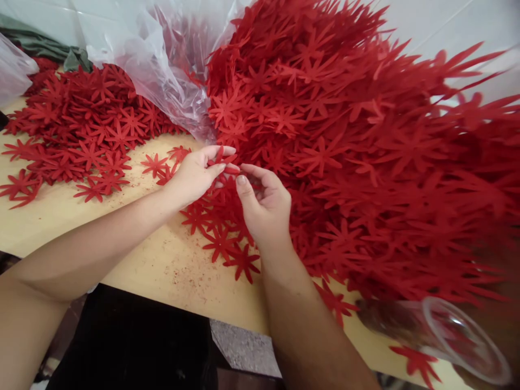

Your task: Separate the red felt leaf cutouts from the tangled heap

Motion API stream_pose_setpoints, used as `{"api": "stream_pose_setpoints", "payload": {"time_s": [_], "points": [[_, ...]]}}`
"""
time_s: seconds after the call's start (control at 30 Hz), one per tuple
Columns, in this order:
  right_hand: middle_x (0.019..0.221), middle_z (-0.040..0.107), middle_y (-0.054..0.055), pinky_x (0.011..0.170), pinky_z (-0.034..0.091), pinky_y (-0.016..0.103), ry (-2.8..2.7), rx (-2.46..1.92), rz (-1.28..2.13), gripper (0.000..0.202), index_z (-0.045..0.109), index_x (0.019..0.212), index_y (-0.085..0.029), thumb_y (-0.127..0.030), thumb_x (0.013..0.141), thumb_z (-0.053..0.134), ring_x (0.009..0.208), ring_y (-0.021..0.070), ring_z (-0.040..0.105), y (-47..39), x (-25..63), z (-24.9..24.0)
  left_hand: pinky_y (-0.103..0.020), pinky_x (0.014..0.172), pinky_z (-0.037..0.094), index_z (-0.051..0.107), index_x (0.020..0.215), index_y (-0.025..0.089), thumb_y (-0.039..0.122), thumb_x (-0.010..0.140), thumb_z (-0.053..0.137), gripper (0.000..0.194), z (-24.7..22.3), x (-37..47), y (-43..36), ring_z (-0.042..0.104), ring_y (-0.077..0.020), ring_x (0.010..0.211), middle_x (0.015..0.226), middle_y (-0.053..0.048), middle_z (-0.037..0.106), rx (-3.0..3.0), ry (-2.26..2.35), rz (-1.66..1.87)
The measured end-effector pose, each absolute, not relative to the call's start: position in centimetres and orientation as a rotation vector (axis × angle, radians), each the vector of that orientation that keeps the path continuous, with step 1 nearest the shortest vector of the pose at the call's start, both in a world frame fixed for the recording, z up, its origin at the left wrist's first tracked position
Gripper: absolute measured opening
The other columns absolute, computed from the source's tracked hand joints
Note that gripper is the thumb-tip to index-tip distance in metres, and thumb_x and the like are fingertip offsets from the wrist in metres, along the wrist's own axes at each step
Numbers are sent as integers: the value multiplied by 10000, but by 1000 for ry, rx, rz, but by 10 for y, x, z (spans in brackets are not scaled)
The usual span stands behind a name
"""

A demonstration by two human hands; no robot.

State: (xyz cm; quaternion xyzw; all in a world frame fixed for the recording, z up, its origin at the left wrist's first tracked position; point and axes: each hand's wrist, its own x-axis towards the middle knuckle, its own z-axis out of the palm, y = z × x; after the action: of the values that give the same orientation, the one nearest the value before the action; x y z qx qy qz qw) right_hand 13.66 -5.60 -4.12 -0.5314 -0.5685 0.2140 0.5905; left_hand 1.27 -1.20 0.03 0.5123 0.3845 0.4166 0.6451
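The scene is viewed by a single camera worn on the head, set above and behind the hands. It is aimed forward and down, and the left hand (203,170) and right hand (266,208) are caught near the middle, close enough for single fingers to be made out. The wall (430,27) is taken in beyond them; below them, the near edge of the table (158,254) is seen at a slant.

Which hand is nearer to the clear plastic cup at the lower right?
Right. In the picture, the right hand is above and left of the cup; the left hand is farther left.
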Motion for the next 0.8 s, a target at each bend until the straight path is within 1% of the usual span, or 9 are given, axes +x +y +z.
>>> {"api": "stream_pose_setpoints", "payload": {"time_s": [0.13,0.17,0.3,0.4,0.5,0.67,0.8], "points": [[987,636,66,846,504,376,-1302,-1211,569,312,611,969,-212,-442,759,593,885,157,609,-58,134,-37,-161,510,399,565,824,128,78,826,480,98,-3,13,-10,528,-27,483,597,38,592,1242,841,938],[983,637,66,845,503,373,-1305,-1205,582,312,611,962,-211,-445,758,593,882,156,611,-59,133,-36,-163,485,379,555,787,127,94,830,486,87,-3,13,-10,502,-22,447,567,44,574,1271,834,930],[960,647,55,836,502,365,-1307,-1197,601,330,603,967,-219,-465,748,599,863,151,616,-60,131,-36,-185,441,337,496,685,141,144,857,465,175,-3,12,-10,438,-24,372,492,53,517,1386,887,911],[960,655,55,828,502,363,-1288,-1208,606,360,599,961,-216,-489,727,611,858,151,620,-58,131,-40,-206,447,317,428,602,163,223,877,443,282,-2,10,-12,415,-36,371,450,45,474,1480,990,856],[916,665,45,793,510,344,-1255,-1206,647,384,600,937,-217,-521,702,619,819,142,625,-57,131,-41,-234,477,302,383,562,181,274,885,420,338,-2,10,-13,383,-52,406,451,38,436,1534,1051,822],[747,656,-5,676,516,276,-1205,-1165,746,324,620,784,-215,-515,667,648,678,105,602,-57,129,-36,-250,532,298,374,535,185,280,855,464,346,-8,12,-14,370,-79,495,498,36,389,1606,1068,882],[687,640,-23,658,513,263,-1123,-1155,833,297,632,733,-207,-473,619,701,628,92,584,-57,128,-33,-246,540,305,405,539,186,279,837,486,322,-11,13,-15,376,-85,505,504,38,382,1625,1048,882]]}}
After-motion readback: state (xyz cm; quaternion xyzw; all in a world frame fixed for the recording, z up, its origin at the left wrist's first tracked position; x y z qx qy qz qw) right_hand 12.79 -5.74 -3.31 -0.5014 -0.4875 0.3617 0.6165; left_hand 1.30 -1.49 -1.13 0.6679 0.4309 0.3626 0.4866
